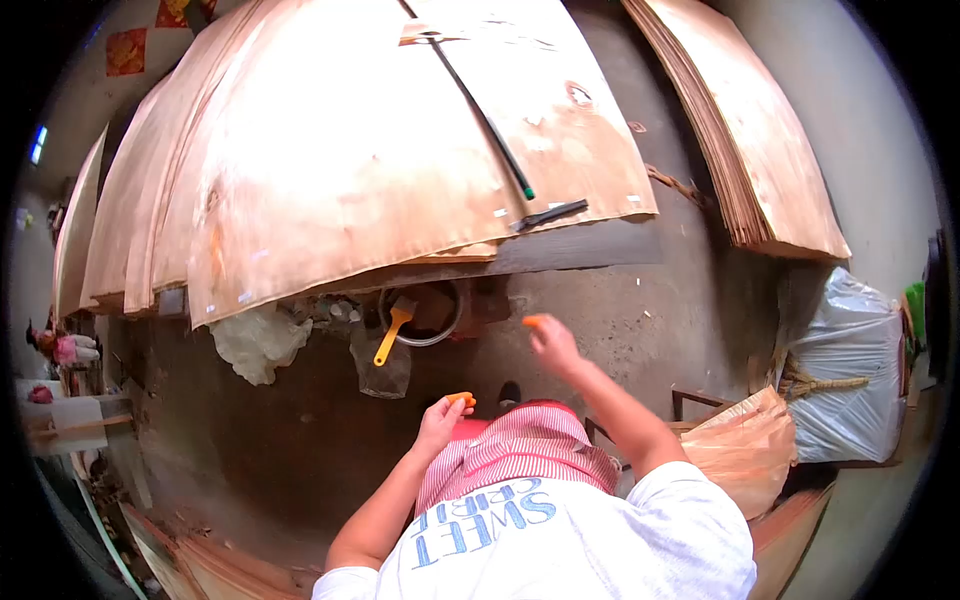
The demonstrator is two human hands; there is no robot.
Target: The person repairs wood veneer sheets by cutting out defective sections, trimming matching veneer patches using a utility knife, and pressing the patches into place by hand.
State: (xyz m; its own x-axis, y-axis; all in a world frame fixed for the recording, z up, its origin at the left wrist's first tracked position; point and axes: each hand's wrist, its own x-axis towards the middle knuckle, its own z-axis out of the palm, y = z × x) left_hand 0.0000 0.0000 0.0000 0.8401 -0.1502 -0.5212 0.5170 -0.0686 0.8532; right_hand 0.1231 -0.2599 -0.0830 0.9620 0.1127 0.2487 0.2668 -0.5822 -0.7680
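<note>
My right hand (556, 346): orange-tipped; I can't tell its grip; nearer the sheet (340, 190).
My left hand (437, 424): orange-tipped, grip unclear.
Sheet: ahead of both, near edge crosswise.

A person (560, 540) stands before stacked wood sheets (330, 170).
The left hand (437, 424) and right hand (554, 345) are apart, both showing orange at fingertips (534, 321); one yellow tool (393, 335) leans at a bucket (459, 310).
</note>
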